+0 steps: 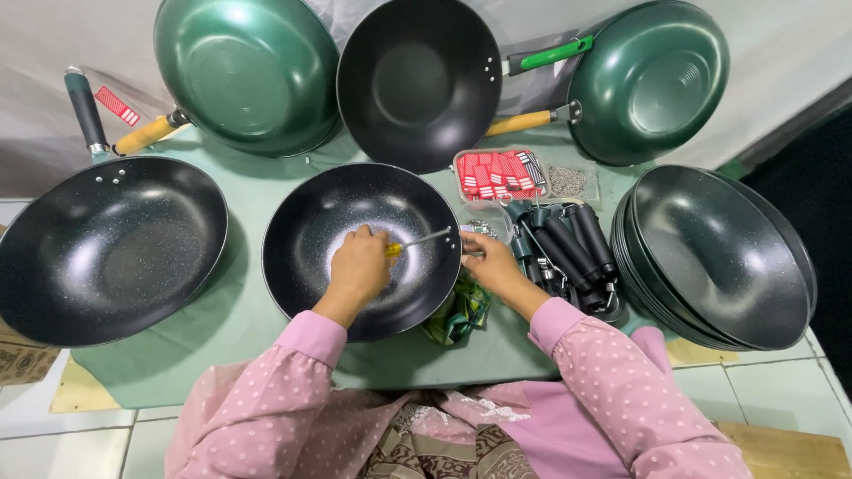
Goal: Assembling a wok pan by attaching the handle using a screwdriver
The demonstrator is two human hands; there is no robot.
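Two pink sleeves with white dots reach forward from the bottom of the view. The left hand is curled shut around a screwdriver with a yellow handle. It is inside a black speckled wok on the green cloth. The screwdriver lies almost flat, and its thin metal tip points right, toward the rim of the wok. The right hand rests at that rim, fingers bent and pinching at the edge; what they pinch is too small to tell. Just right of it is a bunch of dark handles. A stack of black woks is further right. A tub of red tags is behind. More woks lean against the back.
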